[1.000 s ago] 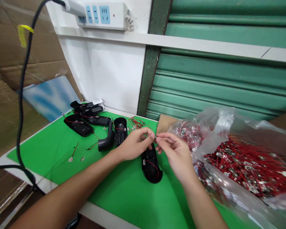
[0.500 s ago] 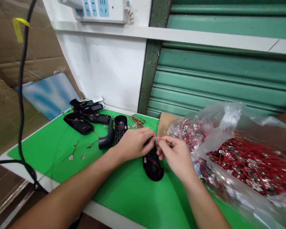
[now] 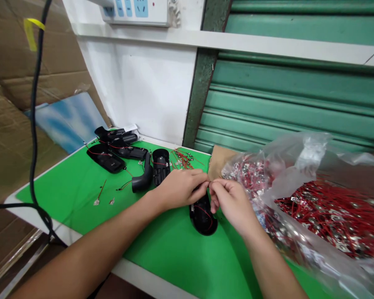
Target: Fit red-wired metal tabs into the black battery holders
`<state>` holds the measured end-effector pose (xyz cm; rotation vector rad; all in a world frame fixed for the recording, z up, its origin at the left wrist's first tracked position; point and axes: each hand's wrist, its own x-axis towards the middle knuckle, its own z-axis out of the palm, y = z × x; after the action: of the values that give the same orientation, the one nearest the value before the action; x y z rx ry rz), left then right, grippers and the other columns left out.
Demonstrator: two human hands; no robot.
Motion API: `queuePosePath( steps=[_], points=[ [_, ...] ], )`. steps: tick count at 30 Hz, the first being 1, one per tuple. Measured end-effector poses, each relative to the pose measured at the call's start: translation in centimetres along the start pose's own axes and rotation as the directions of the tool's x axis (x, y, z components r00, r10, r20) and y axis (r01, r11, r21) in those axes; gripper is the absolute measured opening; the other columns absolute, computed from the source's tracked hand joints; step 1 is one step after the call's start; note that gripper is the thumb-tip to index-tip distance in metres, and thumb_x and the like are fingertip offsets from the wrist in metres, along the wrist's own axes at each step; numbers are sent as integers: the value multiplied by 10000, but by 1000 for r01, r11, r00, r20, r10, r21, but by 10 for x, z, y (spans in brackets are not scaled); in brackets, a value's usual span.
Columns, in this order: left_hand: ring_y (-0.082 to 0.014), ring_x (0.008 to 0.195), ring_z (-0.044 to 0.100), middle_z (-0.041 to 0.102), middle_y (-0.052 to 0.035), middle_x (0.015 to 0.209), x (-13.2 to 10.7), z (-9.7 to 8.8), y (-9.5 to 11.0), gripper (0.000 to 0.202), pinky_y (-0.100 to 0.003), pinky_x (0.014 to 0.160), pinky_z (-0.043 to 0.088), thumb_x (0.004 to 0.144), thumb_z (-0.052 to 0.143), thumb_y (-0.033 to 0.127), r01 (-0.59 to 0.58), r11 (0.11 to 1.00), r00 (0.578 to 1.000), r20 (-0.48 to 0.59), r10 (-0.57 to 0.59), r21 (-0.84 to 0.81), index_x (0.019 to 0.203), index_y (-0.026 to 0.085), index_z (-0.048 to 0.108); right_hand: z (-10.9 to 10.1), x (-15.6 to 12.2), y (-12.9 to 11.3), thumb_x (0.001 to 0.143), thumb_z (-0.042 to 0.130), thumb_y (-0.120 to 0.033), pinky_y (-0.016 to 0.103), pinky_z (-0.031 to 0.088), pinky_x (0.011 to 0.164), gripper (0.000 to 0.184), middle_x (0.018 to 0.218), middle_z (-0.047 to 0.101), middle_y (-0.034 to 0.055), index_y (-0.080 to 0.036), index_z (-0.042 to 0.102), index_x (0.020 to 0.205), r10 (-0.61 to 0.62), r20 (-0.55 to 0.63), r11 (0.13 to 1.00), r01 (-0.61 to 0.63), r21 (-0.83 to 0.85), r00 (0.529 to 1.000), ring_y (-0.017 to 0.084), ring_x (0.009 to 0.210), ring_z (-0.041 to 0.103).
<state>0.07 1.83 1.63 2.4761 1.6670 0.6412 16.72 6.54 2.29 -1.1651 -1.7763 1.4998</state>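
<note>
Above a black plastic housing [image 3: 203, 218] with a red wire in it, my left hand [image 3: 183, 187] and my right hand [image 3: 232, 203] meet fingertip to fingertip. Both are closed in a pinch. Whatever small piece sits between the fingertips is hidden now. The housing lies on the green mat, its upper end covered by my hands. Just beyond my left hand stands another black housing [image 3: 161, 166], beside a curved black handle-like part [image 3: 142, 177]. Short red wires with metal terminals [image 3: 183, 158] lie in a loose bunch behind my hands.
A clear plastic bag [image 3: 299, 166] full of red wires with metal ends [image 3: 333, 220] fills the right side. Several black housings [image 3: 106, 158] lie at the back left. A black cable [image 3: 34, 124] hangs at the left. A power strip [image 3: 137, 12] is mounted above.
The whole view has shifted slightly, so things appear a little further right. My fingertips have come together, and the small pale metal piece seen between them before is now covered.
</note>
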Motion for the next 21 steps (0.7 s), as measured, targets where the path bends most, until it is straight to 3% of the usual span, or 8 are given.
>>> queuePosePath(
  steps=[6, 15, 21],
  points=[
    [-153, 830, 664, 705, -18, 923, 0, -1, -1, 275, -281, 679, 400, 1022, 414, 289, -27, 998, 1000, 0, 27, 54, 947, 187, 658, 2, 1, 1, 664, 531, -472, 217, 338, 375, 278, 411, 431, -55, -225, 504, 540, 11, 19, 1000, -12, 26, 1000, 112, 334, 471],
    [-189, 940, 695, 737, -41, 993, 2, 2, 2, 314, -275, 703, 445, 1048, 397, 313, 43, 996, 999, 24, -45, 79, 1022, 195, 686, 1, 1, 4, 708, 523, -427, 223, 303, 377, 242, 430, 454, -42, -217, 540, 588, 7, 5, 1000, -7, -28, 1000, 107, 360, 418],
    [-199, 987, 695, 730, -38, 1012, 0, 2, 2, 341, -285, 747, 472, 1057, 367, 342, 64, 996, 998, 7, -65, 59, 1062, 201, 678, 1, 1, 7, 728, 502, -428, 228, 278, 384, 260, 456, 417, -43, -222, 505, 570, -58, -7, 995, 57, -78, 998, 101, 388, 388]
  ],
)
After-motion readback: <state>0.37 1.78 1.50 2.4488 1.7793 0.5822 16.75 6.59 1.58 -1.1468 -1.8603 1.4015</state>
